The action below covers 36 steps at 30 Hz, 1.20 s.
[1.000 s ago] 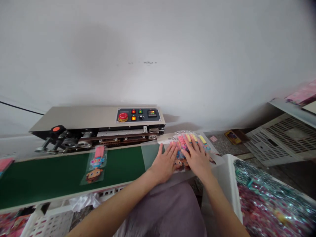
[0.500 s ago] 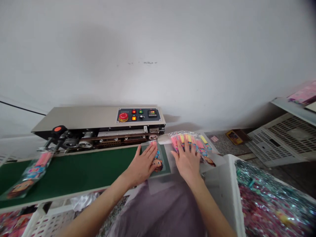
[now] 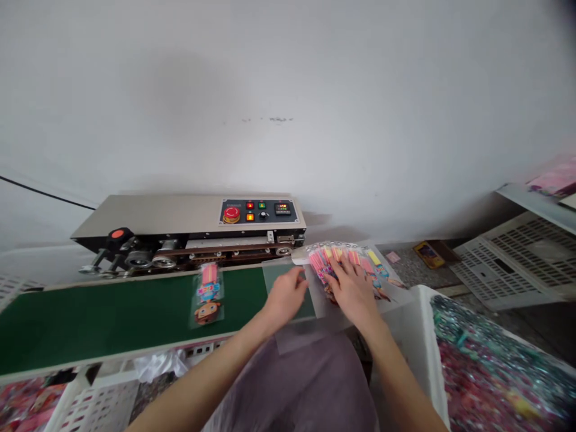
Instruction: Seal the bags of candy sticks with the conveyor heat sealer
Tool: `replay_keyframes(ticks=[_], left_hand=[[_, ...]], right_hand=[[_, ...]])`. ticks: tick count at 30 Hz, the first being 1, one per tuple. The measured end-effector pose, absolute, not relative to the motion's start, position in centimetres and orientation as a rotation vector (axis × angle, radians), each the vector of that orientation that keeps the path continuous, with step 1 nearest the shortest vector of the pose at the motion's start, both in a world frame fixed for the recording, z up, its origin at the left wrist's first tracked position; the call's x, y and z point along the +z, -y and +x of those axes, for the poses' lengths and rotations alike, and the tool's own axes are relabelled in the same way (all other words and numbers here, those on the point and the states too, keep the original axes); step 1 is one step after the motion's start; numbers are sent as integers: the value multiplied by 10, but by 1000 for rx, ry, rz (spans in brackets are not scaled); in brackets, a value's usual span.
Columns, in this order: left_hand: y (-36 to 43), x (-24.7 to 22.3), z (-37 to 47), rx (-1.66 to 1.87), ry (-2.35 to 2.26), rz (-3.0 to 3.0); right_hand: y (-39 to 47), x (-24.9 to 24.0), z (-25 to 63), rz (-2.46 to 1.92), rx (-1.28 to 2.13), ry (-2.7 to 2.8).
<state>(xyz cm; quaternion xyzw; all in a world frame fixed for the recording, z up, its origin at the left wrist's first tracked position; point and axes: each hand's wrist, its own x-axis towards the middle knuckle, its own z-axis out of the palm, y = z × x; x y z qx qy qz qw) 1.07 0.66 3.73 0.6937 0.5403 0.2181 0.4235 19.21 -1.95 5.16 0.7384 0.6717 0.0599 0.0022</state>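
My right hand rests with spread fingers on a fanned stack of clear packets with pink and yellow pieces inside. My left hand hovers just left of the stack, over the end of the green conveyor belt. Its fingers are loosely bent and apart, with nothing visible in them. Farther left on the belt lies a single clear packet, holding a pink piece and a cartoon head. Behind the belt stands a band sealing machine with lit buttons and a red stop knob.
A white foam box full of shiny packets stands at the right. White plastic crates lie behind it near the wall. Below the belt's front edge is a white perforated basket. A small box sits on the floor.
The packet under my left hand now lies farther left on the belt, uncovered. My left hand has moved right, toward the stack. The packet formerly at the far left is out of view.
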Motion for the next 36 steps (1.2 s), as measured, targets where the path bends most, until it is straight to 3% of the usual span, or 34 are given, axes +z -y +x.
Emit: replay_keyframes(ticks=[6, 21, 24, 29, 36], left_hand=[[-34, 24, 61, 554, -1484, 1698], [-32, 41, 16, 317, -1722, 2134], [-21, 36, 12, 341, -1629, 2282], [-9, 10, 0, 302, -1105, 2754], [-3, -3, -12, 302, -1229, 2801]], right_hand=[[30, 56, 176, 2344, 212, -2026], [18, 55, 178, 2271, 220, -2199], [14, 49, 176, 2217, 196, -2283], [14, 40, 180, 2183, 193, -2253], [17, 32, 177, 2248, 231, -2231]])
